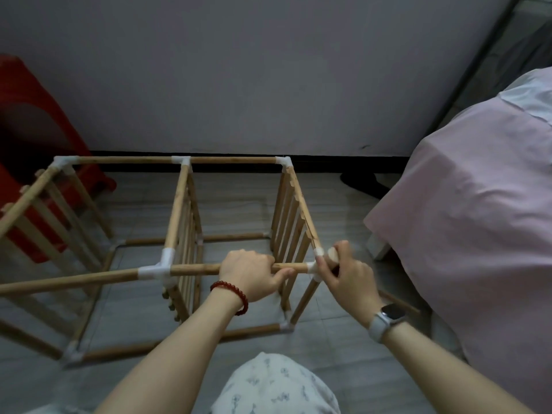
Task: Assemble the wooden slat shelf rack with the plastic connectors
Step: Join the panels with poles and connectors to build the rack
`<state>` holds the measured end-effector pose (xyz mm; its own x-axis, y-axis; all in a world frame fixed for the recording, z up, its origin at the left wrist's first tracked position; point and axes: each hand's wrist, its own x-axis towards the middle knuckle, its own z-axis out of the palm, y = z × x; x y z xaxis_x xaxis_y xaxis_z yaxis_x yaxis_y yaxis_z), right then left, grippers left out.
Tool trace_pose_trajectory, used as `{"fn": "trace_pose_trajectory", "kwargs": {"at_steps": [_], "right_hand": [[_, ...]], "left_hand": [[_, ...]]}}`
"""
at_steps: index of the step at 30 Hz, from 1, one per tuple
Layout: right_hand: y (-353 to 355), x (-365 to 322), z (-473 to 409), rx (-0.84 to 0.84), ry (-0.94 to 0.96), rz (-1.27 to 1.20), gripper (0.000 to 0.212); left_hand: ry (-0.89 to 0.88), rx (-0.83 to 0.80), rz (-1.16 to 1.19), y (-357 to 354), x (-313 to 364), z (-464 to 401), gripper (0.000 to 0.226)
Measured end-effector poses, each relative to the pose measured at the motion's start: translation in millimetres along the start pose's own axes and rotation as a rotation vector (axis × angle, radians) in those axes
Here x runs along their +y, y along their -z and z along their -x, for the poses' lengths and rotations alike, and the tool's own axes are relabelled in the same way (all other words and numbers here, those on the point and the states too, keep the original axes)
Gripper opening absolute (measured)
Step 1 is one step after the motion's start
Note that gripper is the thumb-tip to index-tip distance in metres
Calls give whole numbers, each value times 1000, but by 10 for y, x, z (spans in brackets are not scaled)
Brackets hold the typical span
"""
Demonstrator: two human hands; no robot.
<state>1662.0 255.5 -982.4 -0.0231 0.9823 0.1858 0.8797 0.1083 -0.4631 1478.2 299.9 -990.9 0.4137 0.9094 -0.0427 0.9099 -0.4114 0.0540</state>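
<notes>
Grey floor tiles (343,348) carry our nearly whole rack (179,210) — we judge. Left hand (251,273) grips the rail (194,268); right hand (346,273) pinches the last corner connector (312,267) — unseated.

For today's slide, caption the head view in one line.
Left hand grips the front rod while right hand holds the corner connector.
</notes>
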Motion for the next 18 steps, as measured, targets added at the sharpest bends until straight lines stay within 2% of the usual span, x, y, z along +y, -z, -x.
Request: {"fn": "trace_pose_trajectory", "kwargs": {"at_steps": [4,10,14,18], "right_hand": [[138,40,-249,-164,-41,39,25],[312,-91,-675,-130,-73,9,32],[346,-134,-1294,-128,-74,-91,31],[315,-79,-1984,-48,-73,-74,36]], "left_hand": [[0,17,0,-28,-3,35,54],[5,-31,308,84,-101,-88,41],[38,60,186,335,-383,-582,41],[133,124,88,455,-683,-1297,48]]}}
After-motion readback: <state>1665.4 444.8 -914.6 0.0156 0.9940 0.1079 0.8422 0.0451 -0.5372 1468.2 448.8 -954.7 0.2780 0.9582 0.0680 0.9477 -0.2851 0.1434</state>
